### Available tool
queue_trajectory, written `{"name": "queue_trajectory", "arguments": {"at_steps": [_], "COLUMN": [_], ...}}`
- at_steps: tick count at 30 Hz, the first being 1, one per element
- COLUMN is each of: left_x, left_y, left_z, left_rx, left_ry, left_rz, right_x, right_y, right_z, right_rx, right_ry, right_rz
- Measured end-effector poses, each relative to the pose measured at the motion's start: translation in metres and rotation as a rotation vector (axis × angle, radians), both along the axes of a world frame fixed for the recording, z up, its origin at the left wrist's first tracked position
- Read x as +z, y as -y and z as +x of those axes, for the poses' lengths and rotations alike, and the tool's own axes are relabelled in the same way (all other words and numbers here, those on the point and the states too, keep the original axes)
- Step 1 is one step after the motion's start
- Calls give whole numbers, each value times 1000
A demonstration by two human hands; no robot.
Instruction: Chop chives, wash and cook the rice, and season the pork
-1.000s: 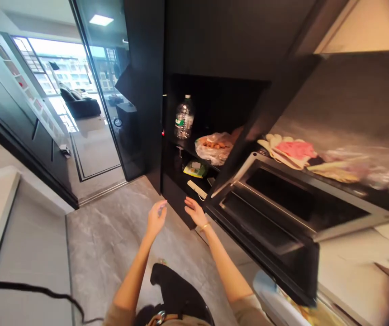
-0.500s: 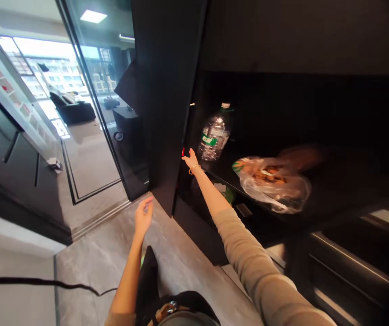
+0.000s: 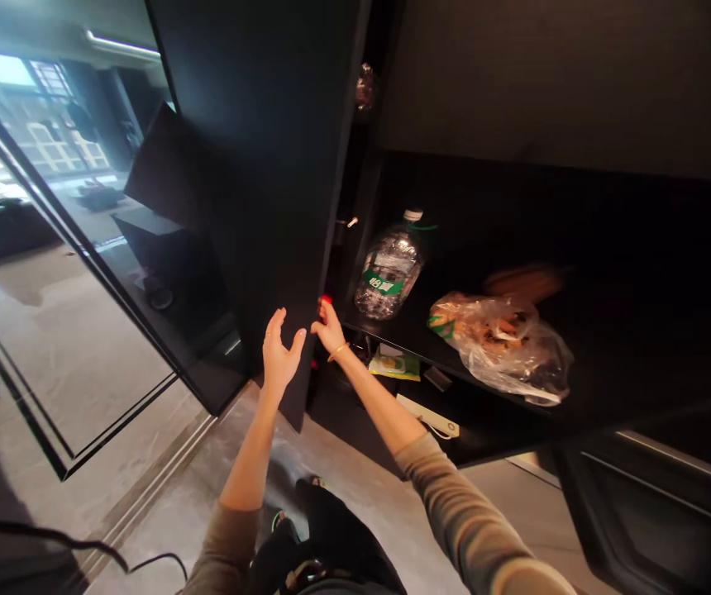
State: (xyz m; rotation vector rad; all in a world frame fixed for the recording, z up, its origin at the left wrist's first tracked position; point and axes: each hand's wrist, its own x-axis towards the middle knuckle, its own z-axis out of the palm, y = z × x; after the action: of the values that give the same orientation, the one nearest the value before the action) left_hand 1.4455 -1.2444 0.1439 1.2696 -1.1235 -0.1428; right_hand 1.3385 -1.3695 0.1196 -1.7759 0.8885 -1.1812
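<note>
Dark cabinet [image 3: 517,99], panel [image 3: 262,173] beside right grip [image 3: 331,332]

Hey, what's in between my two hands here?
No object shows there. In the head view, a narrow gap separates your left hand from your right hand, with only the black panel behind it.

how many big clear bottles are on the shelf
1: the bottle with a green label, on the shelf, left of the plastic bag. The dark back part could hide others.
</note>
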Motion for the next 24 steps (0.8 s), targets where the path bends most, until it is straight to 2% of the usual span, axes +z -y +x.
{"name": "queue_trajectory", "arguments": {"at_steps": [3,5,7,8,9,10,11,13,15,17,20,24], "left_x": [15,15,7,2,-4,-9,-12,-14,-10,-4,-1,-2], "left_y": [21,21,10,2,-8,-19,-29,-48,-59,-64,-67,-70], "left_z": [3,20,47,62,78,92,104,122,136,150,184,245], "left_rx": [119,261,476,593,686,750,815,950,1065,1155,1233,1191], "left_ry": [72,86,81,94,104,116,111,75,42,29,41,77], "left_rz": [-35,-12,7,14,27,39,48,63,51,-3,-91,-163], "right_x": [-13,-18,-20,-20,-20,-21,-21,-22,-21,-19,-16,-16], "right_y": [-50,-74,-82,-79,-71,-59,-43,-4,37,71,105,131], "right_z": [14,28,41,46,49,50,49,43,34,29,31,48], "right_rx": [153,356,592,668,686,630,513,162,-58,-149,-177,-288], "right_ry": [-10,-56,-125,-163,-208,-260,-323,-478,-634,-791,-986,-1096], "right_rz": [24,-6,-52,-75,-95,-110,-119,-121,-115,-98,-8,125]}}
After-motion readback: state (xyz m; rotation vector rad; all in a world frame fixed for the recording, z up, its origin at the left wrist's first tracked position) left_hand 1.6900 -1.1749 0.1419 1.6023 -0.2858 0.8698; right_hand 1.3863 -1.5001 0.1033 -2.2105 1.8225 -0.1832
